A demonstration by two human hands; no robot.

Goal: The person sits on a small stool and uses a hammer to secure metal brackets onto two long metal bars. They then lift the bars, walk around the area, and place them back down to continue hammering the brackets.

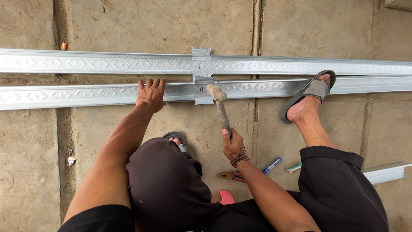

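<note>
Seen from above, a person crouches on a concrete floor (171, 25) with the left hand (151, 93) spread flat, pressing down the nearer of two embossed metal channels (77, 95). The right hand (232, 144) has its grip wrapped tight around a hammer (219, 105), whose head rests on the channel's short joining sleeve (202, 88). A sandalled foot (310, 98) pins the same channel further right.

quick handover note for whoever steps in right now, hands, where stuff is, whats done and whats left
Left hand: flat on the near metal channel, pinning it down.
Right hand: grip shut on the hammer, head on the short joining piece bridging both channels.
Right foot in a sandal also rests on the near channel.
Pliers and blue marker lie on the concrete.
Done: joiner laid across. Left: cannot tell how well it is seated.
</note>
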